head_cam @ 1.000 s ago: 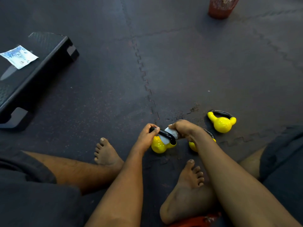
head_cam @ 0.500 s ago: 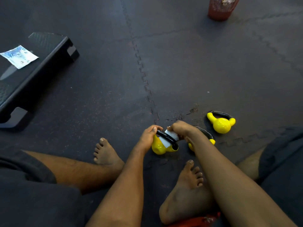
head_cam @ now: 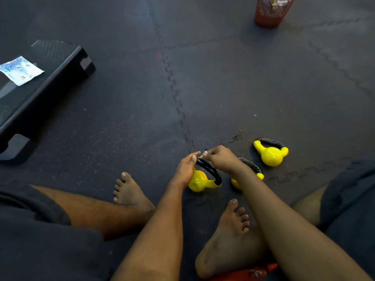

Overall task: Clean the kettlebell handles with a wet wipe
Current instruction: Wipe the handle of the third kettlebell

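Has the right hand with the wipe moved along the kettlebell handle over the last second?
Yes. The right hand slid the wipe up the black handle, from its middle toward the mat seam, meeting the left hand.

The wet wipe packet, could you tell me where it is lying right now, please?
In the head view, the wet wipe packet lies far left on the black step platform, well away from the kettlebells.

The floor (head_cam: 243,82) is dark interlocking rubber matting with toothed seams. Three yellow kettlebells (head_cam: 271,154) with black handles sit on it near the bottom right. A black step platform (head_cam: 46,82) rests at the left edge, and a red mesh bin (head_cam: 271,11) stands at the top edge.
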`<control>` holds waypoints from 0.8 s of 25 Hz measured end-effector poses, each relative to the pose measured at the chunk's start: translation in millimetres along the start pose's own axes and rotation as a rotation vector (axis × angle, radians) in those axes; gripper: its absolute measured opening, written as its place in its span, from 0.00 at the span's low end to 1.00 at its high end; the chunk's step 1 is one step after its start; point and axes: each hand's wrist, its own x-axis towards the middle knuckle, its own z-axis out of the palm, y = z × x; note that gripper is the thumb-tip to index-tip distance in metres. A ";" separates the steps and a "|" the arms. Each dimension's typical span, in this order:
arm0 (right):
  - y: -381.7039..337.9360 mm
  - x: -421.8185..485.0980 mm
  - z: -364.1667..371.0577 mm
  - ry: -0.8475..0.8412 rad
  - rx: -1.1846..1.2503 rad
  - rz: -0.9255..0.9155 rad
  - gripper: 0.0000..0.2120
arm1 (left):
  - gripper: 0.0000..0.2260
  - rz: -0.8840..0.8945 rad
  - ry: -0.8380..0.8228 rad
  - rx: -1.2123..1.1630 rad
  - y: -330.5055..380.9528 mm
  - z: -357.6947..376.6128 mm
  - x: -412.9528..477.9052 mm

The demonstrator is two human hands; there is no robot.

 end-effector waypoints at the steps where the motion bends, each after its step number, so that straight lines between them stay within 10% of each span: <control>1: -1.8 -4.1 8.1 0.069 -0.118 -0.067 0.17 | 0.13 0.013 -0.001 -0.025 0.7 2.5 1.7; 7: 38.5 -30.8 64.2 0.442 0.039 -0.198 0.15 | 0.13 0.021 0.082 0.059 7.8 13.3 3.9; 20: 48.3 -30.4 65.4 0.610 0.278 0.026 0.15 | 0.12 -0.032 0.154 0.089 9.7 3.2 -3.4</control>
